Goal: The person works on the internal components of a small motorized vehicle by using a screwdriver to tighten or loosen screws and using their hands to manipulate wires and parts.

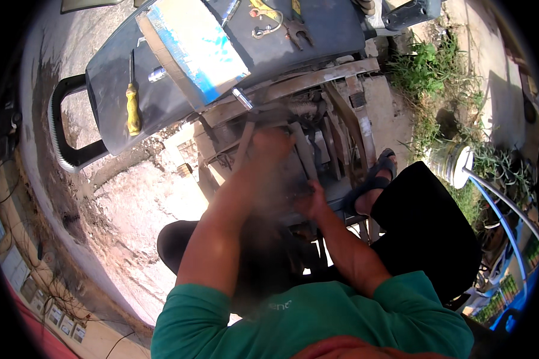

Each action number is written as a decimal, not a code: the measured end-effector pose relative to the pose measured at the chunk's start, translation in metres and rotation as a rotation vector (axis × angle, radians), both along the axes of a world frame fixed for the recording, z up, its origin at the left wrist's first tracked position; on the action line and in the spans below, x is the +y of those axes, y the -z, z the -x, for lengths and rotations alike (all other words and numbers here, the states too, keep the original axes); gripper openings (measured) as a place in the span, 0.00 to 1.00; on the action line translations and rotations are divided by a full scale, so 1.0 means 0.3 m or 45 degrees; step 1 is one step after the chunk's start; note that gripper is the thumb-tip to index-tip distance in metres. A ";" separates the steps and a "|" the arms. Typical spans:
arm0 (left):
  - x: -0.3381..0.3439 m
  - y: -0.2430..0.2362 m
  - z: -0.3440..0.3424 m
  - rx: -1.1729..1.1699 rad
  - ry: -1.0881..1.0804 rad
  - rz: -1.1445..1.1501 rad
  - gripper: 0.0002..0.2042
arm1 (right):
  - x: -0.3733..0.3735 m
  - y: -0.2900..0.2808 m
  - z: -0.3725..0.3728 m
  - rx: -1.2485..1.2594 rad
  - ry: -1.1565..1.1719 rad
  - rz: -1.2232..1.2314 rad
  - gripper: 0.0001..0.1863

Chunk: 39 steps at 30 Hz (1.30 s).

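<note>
Left hand [271, 143] was up at twelve o'clock of the right, fingers curled shut around a metal tool [244, 99] against the rusty frame [317, 81]. Right hand [310, 202] pressed into the machinery below; its fingers were blurred, I couldn't tell. A yellow-handled screwdriver [132, 107] lay at nine o'clock on the dark seat [114, 78].

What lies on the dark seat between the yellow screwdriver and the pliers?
In the head view, a flat piece of cardboard with blue paint lies on the seat, between the yellow screwdriver and the pliers.
</note>
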<state>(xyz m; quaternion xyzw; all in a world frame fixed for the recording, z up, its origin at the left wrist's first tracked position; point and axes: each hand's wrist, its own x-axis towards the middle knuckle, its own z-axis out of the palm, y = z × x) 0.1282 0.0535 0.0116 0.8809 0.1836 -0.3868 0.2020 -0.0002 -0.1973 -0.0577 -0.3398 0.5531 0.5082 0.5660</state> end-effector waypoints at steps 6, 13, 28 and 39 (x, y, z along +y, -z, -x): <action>-0.053 0.052 0.042 -0.121 0.224 -0.159 0.34 | 0.026 0.024 -0.009 -0.085 0.136 -0.194 0.38; -0.069 0.126 0.109 -0.214 -0.152 -0.028 0.34 | 0.064 0.040 -0.010 0.034 0.001 0.036 0.34; -0.047 0.171 0.098 -0.252 -0.170 -0.014 0.37 | 0.055 -0.026 -0.060 0.023 -0.325 -0.006 0.48; -0.038 0.281 0.115 -0.382 -0.104 0.036 0.36 | 0.081 -0.052 -0.058 -0.208 0.039 -0.180 0.31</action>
